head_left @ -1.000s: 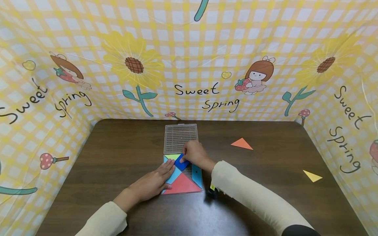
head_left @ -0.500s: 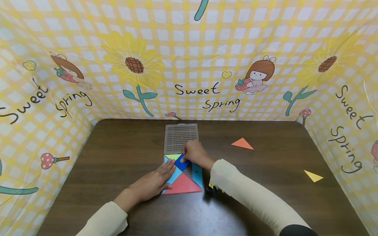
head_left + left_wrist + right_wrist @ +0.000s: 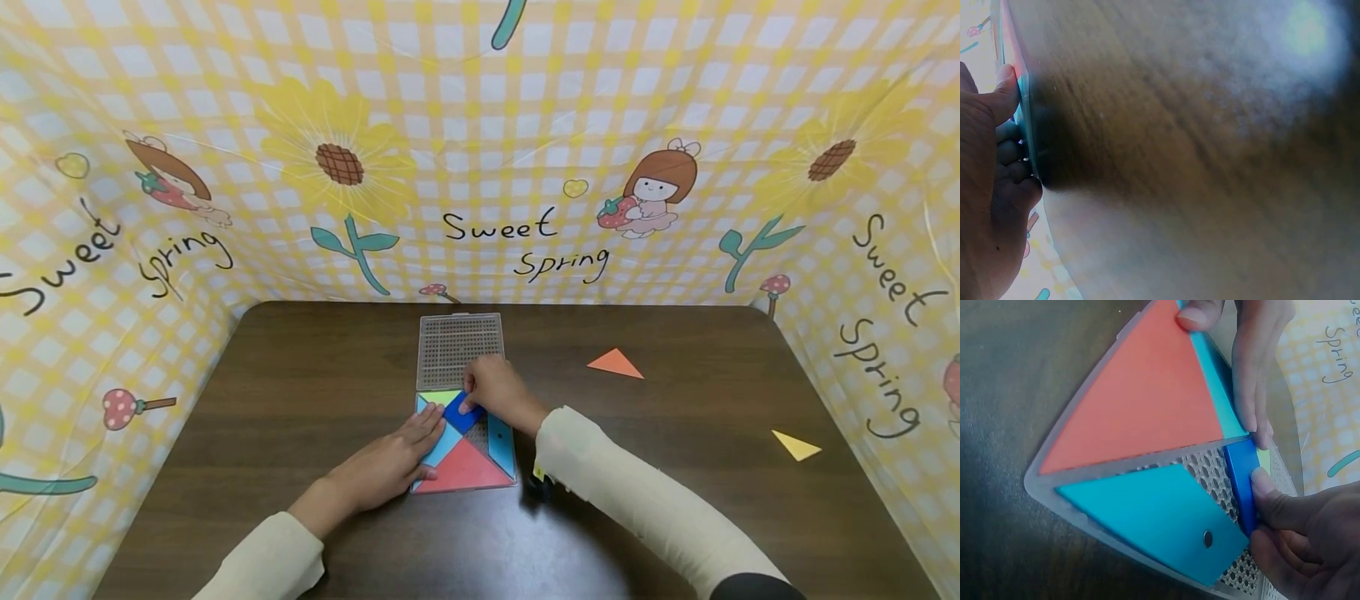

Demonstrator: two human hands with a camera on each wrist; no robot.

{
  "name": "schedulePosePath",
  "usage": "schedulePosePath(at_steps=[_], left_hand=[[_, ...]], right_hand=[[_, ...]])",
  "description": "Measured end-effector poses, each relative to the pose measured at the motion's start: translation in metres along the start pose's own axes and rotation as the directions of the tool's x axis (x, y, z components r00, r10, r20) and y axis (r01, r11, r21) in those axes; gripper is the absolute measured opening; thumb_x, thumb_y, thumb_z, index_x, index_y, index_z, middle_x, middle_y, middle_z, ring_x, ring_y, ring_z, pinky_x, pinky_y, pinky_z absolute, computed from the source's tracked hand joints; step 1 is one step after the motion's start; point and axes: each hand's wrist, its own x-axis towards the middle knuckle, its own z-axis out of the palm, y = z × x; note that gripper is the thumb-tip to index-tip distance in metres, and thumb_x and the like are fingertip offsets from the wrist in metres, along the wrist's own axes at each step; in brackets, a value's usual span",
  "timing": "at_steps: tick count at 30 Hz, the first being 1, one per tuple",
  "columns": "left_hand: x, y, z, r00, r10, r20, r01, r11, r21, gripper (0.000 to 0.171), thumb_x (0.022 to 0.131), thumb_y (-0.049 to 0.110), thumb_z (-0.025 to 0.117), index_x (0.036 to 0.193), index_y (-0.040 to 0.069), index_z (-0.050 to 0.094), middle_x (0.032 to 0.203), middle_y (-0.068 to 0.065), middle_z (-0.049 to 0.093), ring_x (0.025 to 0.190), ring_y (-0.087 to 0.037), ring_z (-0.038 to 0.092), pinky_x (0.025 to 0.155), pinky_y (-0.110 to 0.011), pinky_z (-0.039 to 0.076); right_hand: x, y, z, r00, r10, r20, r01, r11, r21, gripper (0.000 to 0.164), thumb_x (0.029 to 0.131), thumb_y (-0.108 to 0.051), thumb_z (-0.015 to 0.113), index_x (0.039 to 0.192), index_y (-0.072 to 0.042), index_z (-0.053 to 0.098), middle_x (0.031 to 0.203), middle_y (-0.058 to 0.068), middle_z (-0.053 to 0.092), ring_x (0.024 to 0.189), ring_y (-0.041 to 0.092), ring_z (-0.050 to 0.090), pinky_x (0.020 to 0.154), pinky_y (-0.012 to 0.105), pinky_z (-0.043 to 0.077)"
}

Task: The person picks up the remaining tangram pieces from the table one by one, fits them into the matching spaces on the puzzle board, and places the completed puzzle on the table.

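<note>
A tangram case (image 3: 1035, 481) lies unfolded on the table, its perforated base partly covered by coloured pieces. My right hand (image 3: 498, 392) pinches a dark blue square (image 3: 1242, 490) between thumb and fingers, beside the green triangle (image 3: 437, 398). Flat on the case, my left hand (image 3: 386, 462) has its fingers on the light blue triangle (image 3: 442, 448) and its thumb at the large red triangle (image 3: 1135, 394). A blue parallelogram (image 3: 1154, 519) with a small round magnet sits along the right side. Bare perforated base shows between it and the square.
The case's perforated lid (image 3: 450, 346) is folded back behind the base. An orange triangle (image 3: 617, 364) lies at the back right, and a yellow triangle (image 3: 797, 446) farther right. A checked cloth (image 3: 480, 150) walls the table's back and sides.
</note>
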Motion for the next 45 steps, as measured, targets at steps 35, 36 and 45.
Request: schedulePosePath(at_steps=[35, 36, 45], left_hand=[[0.0, 0.001, -0.001, 1.0, 0.005, 0.011, -0.005, 1.0, 0.01, 0.072, 0.098, 0.051, 0.046, 0.153, 0.011, 0.022, 0.162, -0.005, 0.011, 0.15, -0.021, 0.009, 0.116, -0.041, 0.025], [0.0, 0.001, -0.001, 1.0, 0.006, 0.012, -0.006, 1.0, 0.008, 0.072, 0.098, 0.051, 0.046, 0.153, 0.011, 0.022, 0.162, -0.005, 0.011, 0.15, -0.021, 0.009, 0.116, -0.042, 0.025], [0.0, 0.0, -0.001, 1.0, 0.017, 0.001, -0.017, 1.0, 0.019, 0.072, 0.098, 0.05, 0.046, 0.153, 0.011, 0.022, 0.162, -0.006, 0.011, 0.15, -0.022, 0.009, 0.117, -0.042, 0.025]], right_hand=[[-0.01, -0.017, -0.001, 0.99, 0.135, -0.047, -0.137, 0.99, -0.035, 0.03, 0.072, -0.027, 0.086, 0.061, -0.014, 0.061, 0.06, -0.003, 0.058, 0.057, 0.012, 0.054, 0.051, 0.023, 0.044], [-0.01, -0.018, -0.001, 0.99, 0.134, -0.047, -0.136, 0.99, -0.027, 0.03, 0.072, -0.026, 0.085, 0.061, -0.013, 0.061, 0.06, -0.002, 0.058, 0.057, 0.013, 0.054, 0.051, 0.023, 0.044], [-0.01, -0.02, 0.0, 0.989, 0.118, -0.09, -0.121, 0.992, -0.033, 0.03, 0.072, -0.024, 0.086, 0.059, -0.013, 0.061, 0.056, -0.003, 0.055, 0.056, 0.011, 0.052, 0.048, 0.022, 0.041]])
